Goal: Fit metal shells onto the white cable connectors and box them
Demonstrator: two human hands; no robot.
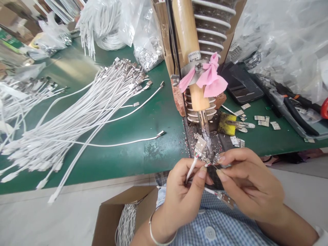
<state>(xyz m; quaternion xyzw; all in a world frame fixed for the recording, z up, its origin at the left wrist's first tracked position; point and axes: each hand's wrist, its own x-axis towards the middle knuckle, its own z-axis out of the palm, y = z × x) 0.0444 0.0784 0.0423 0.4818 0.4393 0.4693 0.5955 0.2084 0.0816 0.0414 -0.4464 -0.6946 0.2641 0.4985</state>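
Observation:
My left hand (pixel 186 191) is closed around white USB cables. One cable's metal USB plug (pixel 200 145) sticks up above the fingers, with coloured wires showing at its base. Between thumb and forefinger, the left hand pinches another cable's stripped end close to the soldering iron tip (pixel 208 145). My right hand (pixel 252 186) is closed too, pinching a small metal USB connector (pixel 217 158) beside that tip. A thin strand, perhaps solder, shows at the right fingertips. Below the hands hangs another cable's plug (pixel 225 199). The iron's wooden handle (pixel 200 97) is clamped pointing down, tied with pink cloth (pixel 211 80).
A pile of white cables (pixel 77 119) covers the green table (pixel 133 157) on the left. Right of the iron lie a yellow sponge (pixel 228 124), loose connectors (pixel 261 119), a black phone (pixel 242 85) and a tray with pliers (pixel 297 114). A cardboard box (pixel 107 215) with cables stands below.

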